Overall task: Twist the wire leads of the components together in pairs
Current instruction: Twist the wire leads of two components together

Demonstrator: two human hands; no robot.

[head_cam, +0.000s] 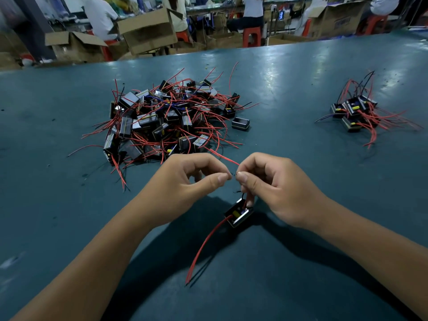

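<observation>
A small black box component with a yellow part hangs just above the green table below my right hand. Its long red lead trails down toward me. My right hand pinches thin lead ends at thumb and forefinger, with black leads running down to the component. My left hand pinches the same wire tips from the left, thumb tip almost meeting the right thumb. Another red lead runs up from the pinch toward the pile.
A big pile of the same components with tangled red leads lies at centre left on the table. A lone component sits beside it. A smaller group of components lies at the right. Cardboard boxes and seated people are beyond the far edge.
</observation>
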